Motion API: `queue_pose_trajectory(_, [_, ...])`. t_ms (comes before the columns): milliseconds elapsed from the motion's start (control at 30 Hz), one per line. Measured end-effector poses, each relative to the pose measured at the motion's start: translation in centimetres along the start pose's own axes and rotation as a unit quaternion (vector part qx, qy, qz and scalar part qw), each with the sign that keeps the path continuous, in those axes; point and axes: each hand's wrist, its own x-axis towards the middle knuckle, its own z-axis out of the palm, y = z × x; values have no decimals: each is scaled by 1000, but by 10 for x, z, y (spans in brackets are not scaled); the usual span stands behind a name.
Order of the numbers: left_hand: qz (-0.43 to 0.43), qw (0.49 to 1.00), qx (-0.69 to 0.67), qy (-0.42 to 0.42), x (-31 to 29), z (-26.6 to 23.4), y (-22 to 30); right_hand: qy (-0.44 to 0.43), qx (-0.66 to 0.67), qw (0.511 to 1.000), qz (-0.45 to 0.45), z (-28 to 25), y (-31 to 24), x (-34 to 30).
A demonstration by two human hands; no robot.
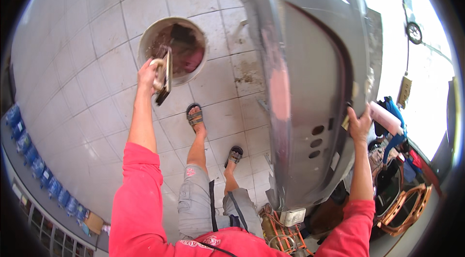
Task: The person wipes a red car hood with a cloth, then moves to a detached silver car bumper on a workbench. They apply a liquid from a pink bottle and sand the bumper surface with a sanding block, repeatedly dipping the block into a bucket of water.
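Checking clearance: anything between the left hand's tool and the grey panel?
Only the bucket's rim crosses that line in view, right beside the tool; beyond it, tiled floor shows up to the grey panel. Vertical clearance can't be judged.

On the tiled floor [87, 87], a bucket [147, 39] stands ahead of you, left of the large vehicle panel [310, 87]. Your left grip [147, 74] has a handled tool [168, 70] that overlaps the bucket's near rim in view. Your right grip [360, 124] is at the panel's right edge, a cylinder [386, 118] just right of it. Your feet [195, 116] are nearer than the bucket, left of the panel. Bottles [46, 177] line the far left; an open frame [424, 201] is right of your right forearm [362, 172].
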Motion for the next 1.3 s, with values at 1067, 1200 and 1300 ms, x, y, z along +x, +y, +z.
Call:
queue_pose_trajectory(1067, [377, 915, 143, 13, -324, 274, 71, 1, -52, 998, -31, -9, -24, 4])
queue_pose_trajectory(1200, [455, 876, 159, -3, -408, 249, -74, 11, -62, 998, -9, -11, -13, 5])
queue_pose_trajectory(1300, [486, 852, 193, 18, -434, 238, -96, 2, -62, 998, -7, -13, -16, 3])
